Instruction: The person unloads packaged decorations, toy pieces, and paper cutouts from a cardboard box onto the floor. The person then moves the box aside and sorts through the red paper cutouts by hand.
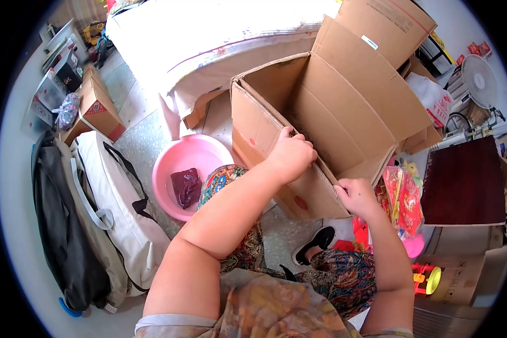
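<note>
A large brown cardboard box stands before me with its top open and its far flaps raised. My left hand is closed over the middle of the near top edge, with the fingers reaching inside. At the near right corner, my right hand grips the same edge, its thumb on top and the other fingers partly hidden. The inner floor of the box is mostly out of sight. Left of the box, a pink basin holds a dark maroon cloth or bag.
A bed with a pale cover lies beyond the box. White and dark bags, the white bag nearest, line the left wall. Red packets, a dark red board and a fan crowd the right. My shoe is below the box.
</note>
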The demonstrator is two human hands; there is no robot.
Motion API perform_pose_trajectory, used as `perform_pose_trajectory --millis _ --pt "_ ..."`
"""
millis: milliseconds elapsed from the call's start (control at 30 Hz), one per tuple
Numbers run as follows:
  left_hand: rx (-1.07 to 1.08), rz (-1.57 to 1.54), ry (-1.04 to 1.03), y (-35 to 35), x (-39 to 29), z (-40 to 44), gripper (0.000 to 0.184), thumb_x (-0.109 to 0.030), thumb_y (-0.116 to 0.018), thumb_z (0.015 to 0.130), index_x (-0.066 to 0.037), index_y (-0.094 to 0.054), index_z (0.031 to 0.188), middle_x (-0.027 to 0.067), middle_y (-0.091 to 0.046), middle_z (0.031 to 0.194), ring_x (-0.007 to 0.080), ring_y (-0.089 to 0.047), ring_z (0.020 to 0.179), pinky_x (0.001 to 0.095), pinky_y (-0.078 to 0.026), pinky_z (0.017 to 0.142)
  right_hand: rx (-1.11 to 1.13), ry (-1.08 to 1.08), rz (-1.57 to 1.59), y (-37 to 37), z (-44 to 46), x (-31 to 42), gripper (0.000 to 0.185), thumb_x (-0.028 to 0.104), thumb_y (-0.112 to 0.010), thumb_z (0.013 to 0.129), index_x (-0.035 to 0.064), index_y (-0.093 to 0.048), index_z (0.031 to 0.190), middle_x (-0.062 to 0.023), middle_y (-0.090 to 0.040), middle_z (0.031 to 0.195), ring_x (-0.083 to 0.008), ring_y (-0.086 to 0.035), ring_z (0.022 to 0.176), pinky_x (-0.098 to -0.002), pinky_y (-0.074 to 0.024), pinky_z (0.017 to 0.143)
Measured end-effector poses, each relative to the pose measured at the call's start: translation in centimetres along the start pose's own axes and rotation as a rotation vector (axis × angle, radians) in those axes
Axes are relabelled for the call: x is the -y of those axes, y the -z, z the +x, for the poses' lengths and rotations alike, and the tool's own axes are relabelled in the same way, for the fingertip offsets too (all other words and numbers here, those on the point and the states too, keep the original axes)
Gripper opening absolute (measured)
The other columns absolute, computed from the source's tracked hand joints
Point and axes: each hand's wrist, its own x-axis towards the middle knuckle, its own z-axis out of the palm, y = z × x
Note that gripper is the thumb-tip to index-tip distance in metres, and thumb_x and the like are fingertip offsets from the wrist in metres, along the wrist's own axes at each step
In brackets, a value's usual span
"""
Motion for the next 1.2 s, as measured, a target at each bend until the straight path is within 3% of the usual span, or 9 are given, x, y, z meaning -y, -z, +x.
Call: perform_pose_trajectory --millis 133,233,500,667,900,1000,1033,1100,1200 --pt "0.013 -0.043 0.017 -0.2 0.1 0.1 0.016 -0.022 -0.065 0.067 -0.015 -0.066 0.081 0.0018 -0.06 0.083 0.0186 -0.052 0.095 0.0427 -0.029 0.095 -0.256 0.093 -0.032 -1.3 -0.8 0.1 0.027 0.025 -0.054 0.079 0.0047 -0.052 0.061 -0.0144 -0.056 0.061 -0.0351 -0.055 0.059 -0.0445 -0.042 0.053" --pt "-0.02 -0.044 0.036 -0.7 0.1 0.2 0.013 -0.022 -0.065 0.068 -0.014 -0.066 0.078 0.0028 -0.06 0.083 0.0197 -0.052 0.094 0.0428 -0.029 0.096 -0.319 0.127 -0.073 -1.6 -0.8 0.1 0.025 0.024 -0.053 0.08 0.0052 -0.052 0.062 -0.0137 -0.057 0.062 -0.0342 -0.055 0.058 -0.0439 -0.0425 0.052" --pt "-0.112 -0.123 0.036 -0.8 0.0 0.1 0.012 -0.021 -0.066 0.065 -0.012 -0.067 0.072 0.003 -0.059 0.08 0.0215 -0.048 0.092 0.0426 -0.029 0.096 -0.453 0.148 -0.117 -2.4 -1.2 0.5 0.022 0.022 -0.054 0.079 0.0068 -0.052 0.065 -0.0113 -0.056 0.061 -0.032 -0.056 0.057 -0.0418 -0.0423 0.051" --pt "-0.144 -0.151 0.038 -0.6 0.3 0.2 0.014 -0.022 -0.068 0.062 -0.01 -0.065 0.07 0.0035 -0.059 0.078 0.0209 -0.049 0.089 0.036 -0.034 0.09 -0.495 0.158 -0.114 -2.5 -1.1 0.3 0.021 0.021 -0.054 0.079 0.0076 -0.051 0.063 -0.0107 -0.055 0.06 -0.0314 -0.055 0.055 -0.0414 -0.0415 0.05" --pt "-0.283 -0.221 0.024 -0.1 1.0 0.2 0.015 -0.021 -0.069 0.06 -0.009 -0.063 0.067 0.0059 -0.059 0.075 0.0228 -0.051 0.086 0.0356 -0.04 0.083 -0.554 0.138 -0.051 -2.9 -1.6 0.2 0.019 0.019 -0.056 0.077 0.0077 -0.051 0.063 -0.0107 -0.054 0.059 -0.0305 -0.054 0.056 -0.0402 -0.0408 0.051" --pt "-0.515 -0.29 0.281 1.8 3.4 1.2 0.01 -0.015 -0.063 0.066 -0.006 -0.062 0.069 0.0113 -0.059 0.076 0.0296 -0.054 0.076 0.0377 -0.046 0.072 -0.598 0.145 -0.008 -3.2 -1.8 0.2 0.017 0.016 -0.057 0.076 0.0072 -0.052 0.063 -0.0109 -0.053 0.059 -0.0302 -0.053 0.056 -0.0395 -0.0405 0.051" --pt "-0.69 -0.277 0.352 1.9 4.8 1.5 0.009 -0.014 -0.062 0.068 -0.005 -0.062 0.069 0.0121 -0.059 0.075 0.0298 -0.054 0.076 0.0373 -0.046 0.073 -0.613 0.144 0.012 -3.2 -2.1 0.2 0.016 0.015 -0.057 0.076 0.007 -0.052 0.063 -0.011 -0.053 0.059 -0.0301 -0.053 0.056 -0.0392 -0.0404 0.051" --pt "-0.831 -0.323 0.585 1.7 7.9 1.8 0.023 -0.016 -0.059 0.071 -0.004 -0.059 0.09 0.0149 -0.056 0.091 0.0314 -0.049 0.097 0.0398 -0.042 0.083 -0.617 0.15 0.008 -3.2 -2.5 0.0 0.016 0.014 -0.057 0.076 0.0067 -0.052 0.063 -0.0109 -0.053 0.059 -0.0299 -0.053 0.055 -0.0388 -0.0403 0.051" --pt "-0.813 -0.482 0.896 0.2 11.9 2.3 0.044 -0.026 -0.061 0.07 0.0 -0.05 0.105 0.0196 -0.049 0.105 0.0324 -0.046 0.103 0.0402 -0.039 0.089 -0.625 0.156 0.013 -3.2 -3.3 0.1 0.015 0.013 -0.057 0.075 0.0062 -0.052 0.063 -0.0105 -0.053 0.059 -0.0294 -0.053 0.055 -0.0381 -0.0403 0.051"
